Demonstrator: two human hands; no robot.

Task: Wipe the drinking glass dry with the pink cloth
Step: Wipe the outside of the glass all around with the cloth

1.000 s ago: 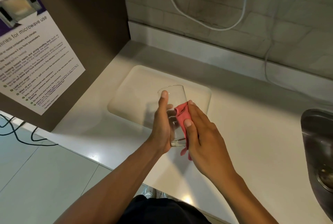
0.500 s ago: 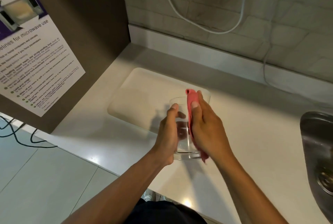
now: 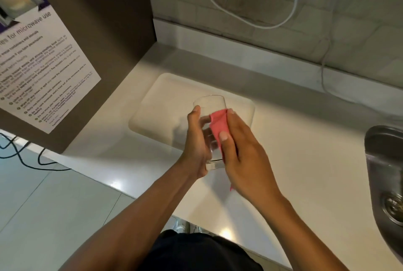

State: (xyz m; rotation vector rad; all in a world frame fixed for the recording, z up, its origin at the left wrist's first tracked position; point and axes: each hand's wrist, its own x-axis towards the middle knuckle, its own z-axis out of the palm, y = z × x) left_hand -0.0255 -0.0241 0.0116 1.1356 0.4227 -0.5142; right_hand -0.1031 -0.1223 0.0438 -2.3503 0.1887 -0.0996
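Forearms are seen nearest, rising from the bottom of the view and meeting over the white counter [image 3: 294, 150]. The drinking glass [image 3: 211, 104] is held above the counter, clear of it, with its long axis tilted away from the person: the heavy base lies toward the wrists and the open rim points up and away. The glass is wrapped on its left side by the left hand [image 3: 197, 144], thumb laid along the wall and fingers curled behind. Against the opposite, right-hand wall the pink cloth [image 3: 219, 125] is pressed by the right hand [image 3: 242, 155], which is closed on the cloth with the thumb on top; a corner of cloth hangs out below the palm. Both hands are equally near the glass, so the wipe is judged to turn on the right hand sliding along the tilted axis toward the rim while the left steadies or turns it. The inside appears not to be reached by the cloth. Beyond the hands a shallow pale tray [image 3: 165, 104] rests on the counter. Farther right the rim of a steel sink [image 3: 383, 146] is visible, a posted microwave notice [image 3: 43, 70] hangs left, and a white cable [image 3: 257, 24] loops across the tiled back wall.
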